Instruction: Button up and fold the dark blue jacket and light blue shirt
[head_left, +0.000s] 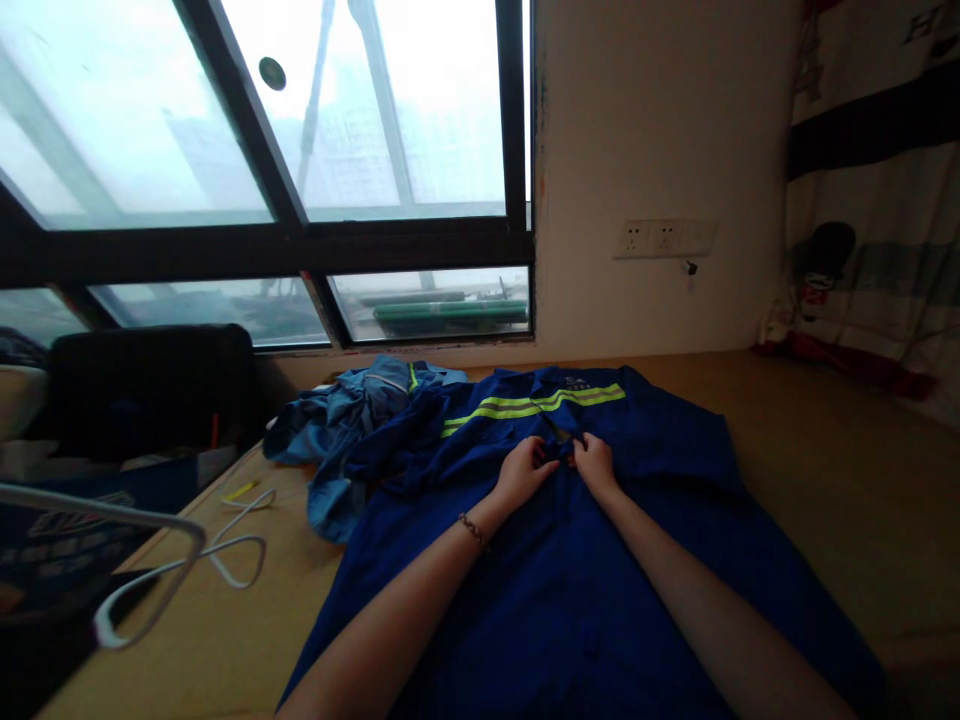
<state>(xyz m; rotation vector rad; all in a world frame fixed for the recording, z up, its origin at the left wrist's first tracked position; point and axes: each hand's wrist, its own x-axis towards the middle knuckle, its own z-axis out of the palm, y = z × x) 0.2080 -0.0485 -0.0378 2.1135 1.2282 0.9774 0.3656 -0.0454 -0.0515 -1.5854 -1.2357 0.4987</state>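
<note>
A dark blue work jacket (570,560) with a yellow-green and grey reflective stripe lies spread on the table, its collar toward the window. My left hand (527,468) grips the jacket's front edge just below the stripe, thumb and fingers drawn together. Close beside it, my right hand (594,464) pinches the opposite front edge. Between the hands the front gapes in a narrow dark opening up toward the collar. Below them the two front edges lie together. The fingertips are small and dark, so any fastener there cannot be made out.
Crumpled lighter blue clothing (367,400) lies left of the jacket. A white cable (240,540) loops over the table (292,580) at the left. A black chair (150,385) stands beyond, below the window. Wall sockets (666,238) and a patterned curtain (877,200) are at the right.
</note>
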